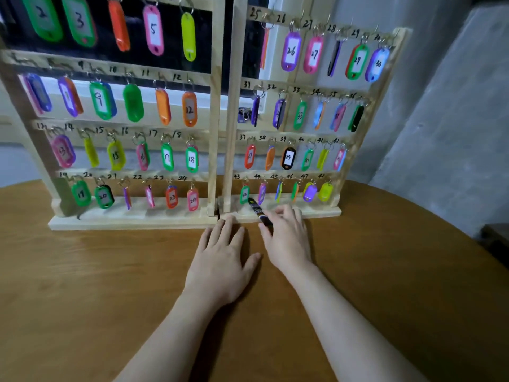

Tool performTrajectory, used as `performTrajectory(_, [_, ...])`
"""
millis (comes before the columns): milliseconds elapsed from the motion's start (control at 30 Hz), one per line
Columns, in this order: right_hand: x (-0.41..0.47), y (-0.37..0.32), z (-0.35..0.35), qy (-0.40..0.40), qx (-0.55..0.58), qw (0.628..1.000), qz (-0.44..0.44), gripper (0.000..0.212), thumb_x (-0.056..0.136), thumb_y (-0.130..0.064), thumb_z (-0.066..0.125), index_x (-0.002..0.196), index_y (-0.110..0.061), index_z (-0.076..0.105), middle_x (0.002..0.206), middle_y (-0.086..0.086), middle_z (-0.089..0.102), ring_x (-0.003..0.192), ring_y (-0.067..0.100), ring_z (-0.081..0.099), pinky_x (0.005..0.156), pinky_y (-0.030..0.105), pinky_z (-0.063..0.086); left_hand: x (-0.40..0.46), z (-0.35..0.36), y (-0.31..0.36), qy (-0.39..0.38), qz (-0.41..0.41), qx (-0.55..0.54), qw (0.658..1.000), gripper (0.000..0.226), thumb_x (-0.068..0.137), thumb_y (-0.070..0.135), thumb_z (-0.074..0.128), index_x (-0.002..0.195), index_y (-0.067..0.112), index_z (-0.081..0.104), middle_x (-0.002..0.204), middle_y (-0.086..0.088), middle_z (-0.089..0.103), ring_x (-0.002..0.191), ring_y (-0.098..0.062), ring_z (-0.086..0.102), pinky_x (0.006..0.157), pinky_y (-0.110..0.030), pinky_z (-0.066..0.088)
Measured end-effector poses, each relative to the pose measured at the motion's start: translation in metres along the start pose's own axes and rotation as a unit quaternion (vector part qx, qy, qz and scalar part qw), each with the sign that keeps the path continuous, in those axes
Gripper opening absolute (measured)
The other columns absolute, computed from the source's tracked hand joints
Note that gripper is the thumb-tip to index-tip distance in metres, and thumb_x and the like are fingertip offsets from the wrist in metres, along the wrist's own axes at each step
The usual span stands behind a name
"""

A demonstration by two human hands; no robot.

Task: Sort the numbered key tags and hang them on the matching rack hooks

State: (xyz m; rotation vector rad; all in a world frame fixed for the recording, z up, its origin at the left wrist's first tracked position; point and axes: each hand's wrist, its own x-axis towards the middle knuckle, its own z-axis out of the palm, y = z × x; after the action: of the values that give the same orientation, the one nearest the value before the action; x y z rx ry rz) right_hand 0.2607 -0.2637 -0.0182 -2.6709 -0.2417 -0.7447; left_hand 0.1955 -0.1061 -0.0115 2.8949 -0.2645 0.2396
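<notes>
Two wooden racks stand side by side at the back of the table, the left rack (pixel 214 111) and the right rack (pixel 355 139). Coloured numbered key tags hang from their hooks in rows, such as green tag 17 (pixel 167 157) and black tag 39 (pixel 288 158). My left hand (pixel 223 252) lies flat on the table, fingertips at the left rack's base. My right hand (pixel 286 232) rests beside it, fingers over a black marker pen (pixel 259 212) that lies on the right rack's base. I cannot tell whether the fingers grip the marker.
The round wooden table (pixel 110 285) spreads in front of the racks. A grey wall (pixel 440 106) rises at the right. A dark object (pixel 495 241) sits past the table's right edge.
</notes>
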Motion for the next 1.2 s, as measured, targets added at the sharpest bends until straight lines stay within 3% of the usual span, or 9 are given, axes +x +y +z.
performTrajectory(167, [-0.002,0.003,-0.001,0.032,0.004,0.999,-0.007,0.017,0.092,-0.022,0.068,0.107,-0.021,0.076,0.104,0.003,0.061,0.102,0.029,0.056,0.085,0.044,0.053,0.001,-0.001,0.001,-0.005,-0.004,-0.002,1.0,0.089,0.085,0.072,0.002,0.159,0.026,0.021,0.17,-0.004,0.0,0.156,-0.02,-0.005,0.127,-0.04,0.001])
performTrajectory(300, [-0.007,0.008,-0.01,0.037,-0.007,0.999,-0.008,0.019,0.092,-0.019,0.066,0.108,-0.018,0.076,0.1,0.002,0.063,0.097,0.028,0.06,0.081,0.043,0.054,0.0,-0.003,0.0,-0.011,-0.005,-0.01,1.0,0.076,0.096,0.07,0.019,0.159,0.025,0.023,0.17,-0.004,-0.002,0.156,-0.019,-0.007,0.127,-0.041,0.002])
performTrajectory(467, [-0.028,0.038,-0.049,0.021,-0.092,0.995,-0.029,0.02,0.096,-0.018,0.055,0.105,-0.016,0.073,0.092,-0.001,0.071,0.096,0.025,0.06,0.08,0.041,0.051,0.0,-0.005,-0.002,-0.017,-0.006,-0.028,0.999,0.073,0.098,0.068,0.026,0.158,0.026,0.027,0.17,-0.003,0.0,0.156,-0.019,-0.004,0.127,-0.042,0.004])
performTrajectory(567, [-0.058,0.069,-0.087,0.009,-0.157,0.987,-0.004,0.012,0.096,-0.011,0.061,0.099,-0.013,0.073,0.085,0.0,0.071,0.088,0.024,0.062,0.074,0.039,0.051,-0.001,-0.006,-0.002,-0.022,-0.004,-0.035,0.999,0.074,0.098,0.068,0.026,0.159,0.025,0.027,0.17,-0.004,0.001,0.156,-0.02,-0.003,0.127,-0.042,0.005])
performTrajectory(700, [-0.098,0.119,-0.145,-0.024,-0.201,0.976,0.08,0.019,0.101,-0.014,0.053,0.099,-0.012,0.072,0.083,0.002,0.069,0.082,0.019,0.063,0.069,0.035,0.054,-0.002,-0.007,-0.001,-0.026,-0.003,-0.036,0.999,0.073,0.099,0.067,0.028,0.158,0.024,0.027,0.17,-0.005,0.002,0.156,-0.022,-0.001,0.127,-0.042,0.006])
performTrajectory(900, [-0.147,0.183,-0.207,-0.057,-0.243,0.948,0.196,0.032,0.101,-0.012,0.054,0.132,-0.007,0.062,0.118,0.009,0.071,0.108,0.019,0.065,0.089,0.037,0.057,-0.002,-0.006,0.002,-0.03,0.006,-0.025,0.999,0.07,0.1,0.063,0.028,0.158,0.023,0.029,0.169,-0.004,0.008,0.156,-0.022,0.003,0.126,-0.041,0.009])
performTrajectory(1067, [-0.166,0.21,-0.231,-0.062,-0.219,0.94,0.256,0.022,0.101,-0.007,0.048,0.116,-0.006,0.064,0.106,0.009,0.068,0.102,0.025,0.065,0.083,0.035,0.053,-0.003,-0.006,0.005,-0.041,0.008,-0.011,0.999,0.069,0.102,0.06,0.027,0.159,0.023,0.027,0.168,-0.002,0.017,0.155,-0.022,0.012,0.125,-0.04,0.011])
performTrajectory(1133, [-0.169,0.216,-0.232,-0.11,-0.196,0.938,0.265,0.03,0.107,-0.017,0.04,0.128,-0.007,0.059,0.129,0.011,0.063,0.123,0.029,0.057,0.099,0.04,0.048,-0.004,-0.005,0.005,-0.038,0.009,-0.008,0.999,0.067,0.102,0.059,0.028,0.159,0.023,0.028,0.168,-0.002,0.019,0.155,-0.022,0.014,0.125,-0.04,0.012])
performTrajectory(1200, [-0.17,0.216,-0.233,-0.178,-0.175,0.929,0.273,0.05,0.11,-0.037,0.029,0.156,-0.017,0.036,0.161,0.009,0.035,0.149,0.028,0.031,0.119,0.046,0.029,-0.004,-0.006,0.005,-0.039,0.008,-0.009,0.999,0.066,0.102,0.059,0.029,0.158,0.024,0.029,0.167,-0.002,0.02,0.155,-0.021,0.014,0.125,-0.04,0.012])
